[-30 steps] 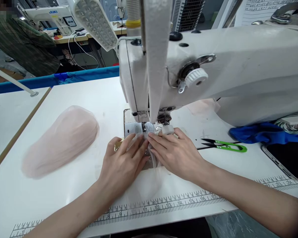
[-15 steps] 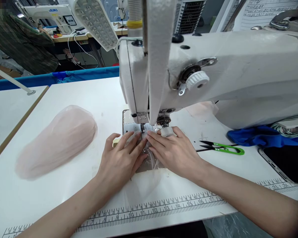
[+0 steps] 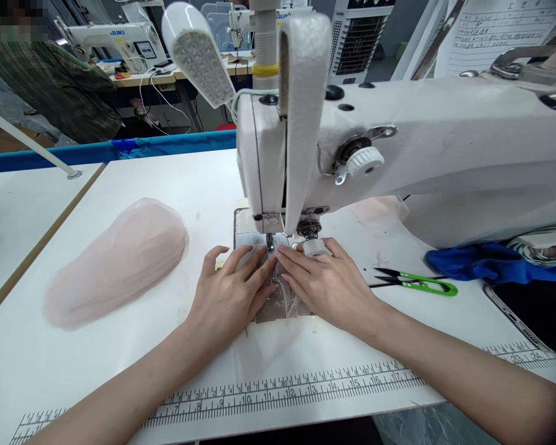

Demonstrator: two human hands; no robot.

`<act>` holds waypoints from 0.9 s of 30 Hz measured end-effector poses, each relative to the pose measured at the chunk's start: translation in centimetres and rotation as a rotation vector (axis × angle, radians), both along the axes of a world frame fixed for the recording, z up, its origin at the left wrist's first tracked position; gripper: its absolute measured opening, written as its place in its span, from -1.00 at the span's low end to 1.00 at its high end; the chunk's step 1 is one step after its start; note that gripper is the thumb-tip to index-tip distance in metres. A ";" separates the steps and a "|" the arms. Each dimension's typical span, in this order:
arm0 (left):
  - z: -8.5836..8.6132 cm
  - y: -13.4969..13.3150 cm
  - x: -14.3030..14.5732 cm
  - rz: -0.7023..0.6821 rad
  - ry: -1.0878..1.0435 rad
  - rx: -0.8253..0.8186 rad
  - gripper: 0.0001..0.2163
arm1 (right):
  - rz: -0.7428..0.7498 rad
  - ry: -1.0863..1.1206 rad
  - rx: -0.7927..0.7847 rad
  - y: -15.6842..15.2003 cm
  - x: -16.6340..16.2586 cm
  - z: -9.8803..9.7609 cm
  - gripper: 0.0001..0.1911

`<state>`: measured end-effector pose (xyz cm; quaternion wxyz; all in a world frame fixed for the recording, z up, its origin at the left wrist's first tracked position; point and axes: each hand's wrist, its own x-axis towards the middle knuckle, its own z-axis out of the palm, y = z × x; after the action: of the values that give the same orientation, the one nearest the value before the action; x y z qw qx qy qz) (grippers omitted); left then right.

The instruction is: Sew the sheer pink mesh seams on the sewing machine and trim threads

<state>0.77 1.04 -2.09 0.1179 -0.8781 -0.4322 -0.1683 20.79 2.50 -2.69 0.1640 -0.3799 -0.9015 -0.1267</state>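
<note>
My left hand (image 3: 229, 284) lies with its fingers spread at the left of the needle area, pressing on thin sheer fabric (image 3: 285, 300). From the other side my right hand (image 3: 327, 281) reaches in with its fingers stretched out flat, its tips almost touching those of the left. Both sets of fingertips are just in front of the presser foot (image 3: 270, 241) of a white sewing machine (image 3: 426, 123). The fabric runs over the metal needle plate (image 3: 241, 224) and hangs toward me, partly hidden by the hands. It is so see-through that its edges are hard to make out.
A stack of pale pink sheer pieces (image 3: 120, 262) lies on the left. Green thread snips (image 3: 419, 282), blue cloth (image 3: 486, 261) and a phone (image 3: 532, 315) are at the right. A printed ruler (image 3: 245, 398) lines the front edge. Another person (image 3: 50, 93) works beyond the blue edging.
The view has shifted slightly, so the whole scene sits a little lower and to the right. Both hands stay at the presser foot, with hardly any movement against the machine.
</note>
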 end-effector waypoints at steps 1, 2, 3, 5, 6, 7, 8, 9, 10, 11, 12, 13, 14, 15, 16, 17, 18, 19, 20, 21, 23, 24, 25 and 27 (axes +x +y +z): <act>0.0 0.1 0.0 0.002 0.001 -0.006 -0.70 | 0.001 -0.003 0.004 0.1 0.0 0.0 -0.70; 0.0 0.2 -0.1 0.003 0.002 -0.010 -0.70 | -0.001 -0.008 0.007 0.2 0.0 0.0 -0.70; 0.0 0.2 -0.1 0.002 0.002 -0.014 -0.70 | -0.006 -0.013 0.010 0.3 0.0 0.0 -0.70; -0.2 0.4 -0.1 -0.002 0.000 -0.015 -0.69 | -0.013 -0.023 0.010 0.5 -0.1 -0.1 -0.71; -0.2 0.4 -0.1 -0.002 -0.002 -0.013 -0.69 | -0.012 -0.020 0.011 0.5 -0.1 -0.1 -0.72; -0.2 0.4 -0.1 -0.001 -0.002 -0.010 -0.70 | -0.004 -0.014 0.013 0.6 -0.1 0.0 -0.72; -0.1 0.3 -0.1 -0.002 0.000 -0.001 -0.70 | 0.011 0.000 0.017 0.5 -0.1 0.2 -0.73; 0.1 0.2 -0.1 0.000 0.000 0.014 -0.72 | 0.028 0.021 0.017 0.4 0.0 0.4 -0.74; 0.4 0.0 -0.2 0.000 -0.001 0.039 -0.74 | 0.046 0.050 0.005 0.3 0.2 0.7 -0.75; 0.8 -0.2 -0.2 -0.002 -0.008 0.058 -0.77 | 0.063 0.086 -0.032 0.1 0.4 1.1 -0.76; 1.2 -0.6 -0.3 -0.010 -0.020 0.058 -0.80 | 0.077 0.118 -0.101 -0.1 0.7 1.6 -0.78; 1.8 -1.0 -0.4 -0.028 -0.031 0.030 -0.82 | 0.089 0.142 -0.199 -0.3 1.0 2.1 -0.79; 2.3 -1.4 -0.6 -0.053 -0.038 -0.036 -0.81 | 0.101 0.149 -0.319 -0.5 1.4 2.6 -0.78; 2.8 -1.9 -0.7 -0.087 -0.029 -0.131 -0.76 | 0.115 0.134 -0.436 -0.6 1.7 3.1 -0.77; 3.2 -2.3 -0.8 -0.116 -0.004 -0.226 -0.72 | 0.130 0.113 -0.520 -0.8 1.9 3.5 -0.79; 3.4 -2.7 -1.0 -0.133 0.026 -0.300 -0.73 | 0.142 0.095 -0.579 -0.9 2.1 3.8 -0.84; 3.5 -3.0 -1.0 -0.141 0.052 -0.350 -0.80 | 0.147 0.090 -0.615 -0.9 2.2 4.0 -0.89; 3.6 -3.2 -1.1 -0.133 0.062 -0.390 -0.89 | 0.142 0.102 -0.639 -0.9 2.2 4.2 -0.89; 3.6 -3.3 -1.2 -0.111 0.047 -0.432 -0.90 | 0.127 0.127 -0.661 -0.9 2.1 4.3 -0.85; 3.6 -3.3 -1.2 -0.074 0.012 -0.495 -0.84 | 0.104 0.160 -0.683 -0.9 2.1 4.3 -0.82; 3.7 -3.0 -1.3 0.010 -0.097 -0.663 -0.78 | 0.063 0.229 -0.717 -0.9 1.9 4.2 -0.80; 3.9 -2.8 -1.2 0.044 -0.151 -0.744 -0.78 | 0.055 0.253 -0.722 -0.9 1.8 4.1 -0.82; 4.1 -2.5 -1.2 0.061 -0.197 -0.802 -0.79 | 0.057 0.266 -0.721 -0.9 1.7 3.9 -0.87; 4.6 -1.8 -1.0 0.043 -0.260 -0.852 -0.79 | 0.084 0.267 -0.699 -0.9 1.5 3.5 -0.98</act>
<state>-0.24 -0.77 2.50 -0.3061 -0.8106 -0.4925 -0.0819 22.28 1.60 0.80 0.1458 -0.3885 -0.8759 0.2461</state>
